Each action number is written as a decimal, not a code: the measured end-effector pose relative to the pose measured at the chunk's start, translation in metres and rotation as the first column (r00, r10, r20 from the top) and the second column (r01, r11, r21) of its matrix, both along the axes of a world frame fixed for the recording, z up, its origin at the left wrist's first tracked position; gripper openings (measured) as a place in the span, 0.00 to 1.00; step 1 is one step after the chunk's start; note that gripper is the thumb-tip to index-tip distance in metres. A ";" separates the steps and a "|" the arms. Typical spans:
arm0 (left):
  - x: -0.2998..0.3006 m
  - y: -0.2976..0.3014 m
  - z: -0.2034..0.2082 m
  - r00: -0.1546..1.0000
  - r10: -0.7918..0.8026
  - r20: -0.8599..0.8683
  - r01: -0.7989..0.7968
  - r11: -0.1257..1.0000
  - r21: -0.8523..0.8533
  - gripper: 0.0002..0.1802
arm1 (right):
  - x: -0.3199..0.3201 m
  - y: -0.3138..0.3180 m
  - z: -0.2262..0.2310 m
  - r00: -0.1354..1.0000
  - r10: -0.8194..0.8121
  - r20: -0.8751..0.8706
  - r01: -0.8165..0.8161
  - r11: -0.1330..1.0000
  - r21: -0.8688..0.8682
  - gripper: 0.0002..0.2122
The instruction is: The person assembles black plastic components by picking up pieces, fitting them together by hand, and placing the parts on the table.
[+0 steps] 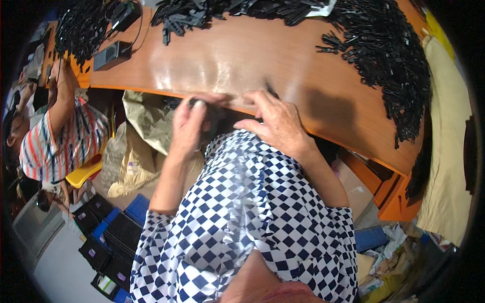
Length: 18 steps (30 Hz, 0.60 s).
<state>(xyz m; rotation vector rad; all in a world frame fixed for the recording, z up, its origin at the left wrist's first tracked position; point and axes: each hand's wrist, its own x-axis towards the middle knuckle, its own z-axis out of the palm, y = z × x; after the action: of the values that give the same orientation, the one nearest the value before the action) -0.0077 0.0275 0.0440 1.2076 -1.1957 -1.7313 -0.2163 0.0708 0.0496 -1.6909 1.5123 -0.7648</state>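
At the table's near edge, my left hand (189,121) is closed, thumb up, with its fingers curled round something dark that I cannot make out. My right hand (280,121) rests at the edge just to the right, its thumb apart from its bent fingers. A small blurred black piece (272,90) shows just beyond the right fingers, on or above the tabletop. Large heaps of slim black plastic clip-like pieces (389,60) curve along the right side of the brown table (212,55), and more (184,17) lie along its far side.
A black box-shaped device (112,55) with a cable sits at the table's left. Sacks (146,121) hang below the left edge. A co-worker in a striped top (65,136) sits left, beside a yellow stool (83,169). Black and blue crates (113,232) stand lower left; beige cloth (444,141) borders the right.
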 end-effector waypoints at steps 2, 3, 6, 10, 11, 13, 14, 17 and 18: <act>0.042 -0.004 -0.009 0.948 0.008 0.317 0.121 0.915 -0.385 0.10 | -0.029 0.001 0.004 0.984 -0.110 -0.143 0.104 0.993 -0.053 0.16; 0.054 -0.002 -0.003 0.858 0.014 0.513 0.199 0.912 -0.359 0.10 | -0.047 0.000 -0.004 0.936 -0.203 -0.286 0.169 0.976 -0.140 0.14; 0.092 0.003 -0.015 0.634 0.096 0.767 0.285 0.893 -0.348 0.10 | -0.091 -0.014 -0.007 0.850 -0.348 -0.397 0.186 0.901 -0.391 0.05; 0.092 -0.023 -0.035 0.421 0.229 0.878 0.378 0.836 -0.399 0.15 | -0.129 -0.024 -0.017 0.866 -0.349 -0.357 0.180 0.885 -0.429 0.07; 0.094 -0.027 -0.041 0.367 0.241 0.899 0.424 0.816 -0.392 0.15 | -0.128 -0.027 -0.018 0.866 -0.340 -0.366 0.161 0.883 -0.440 0.08; 0.100 -0.029 -0.058 0.307 0.254 0.917 0.462 0.803 -0.377 0.16 | -0.109 -0.030 -0.015 0.897 -0.215 -0.385 0.031 0.901 -0.432 0.08; 0.102 -0.028 -0.065 0.244 0.206 0.948 0.495 0.813 -0.305 0.17 | -0.096 -0.030 -0.010 0.909 -0.102 -0.404 -0.090 0.898 -0.430 0.08; 0.110 -0.024 -0.076 0.145 0.136 0.980 0.609 0.768 -0.197 0.18 | -0.051 -0.031 0.010 0.878 0.106 -0.466 -0.262 0.923 -0.283 0.08; 0.110 -0.027 -0.076 0.142 0.162 0.976 0.672 0.709 -0.216 0.18 | -0.041 -0.032 0.015 0.882 0.106 -0.460 -0.267 0.916 -0.300 0.08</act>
<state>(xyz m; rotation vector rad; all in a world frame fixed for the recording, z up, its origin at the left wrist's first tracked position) 0.1026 0.0002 -0.0324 1.6987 -2.6858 -0.2344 -0.2575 0.0383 0.0646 -2.3747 1.5240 -0.6029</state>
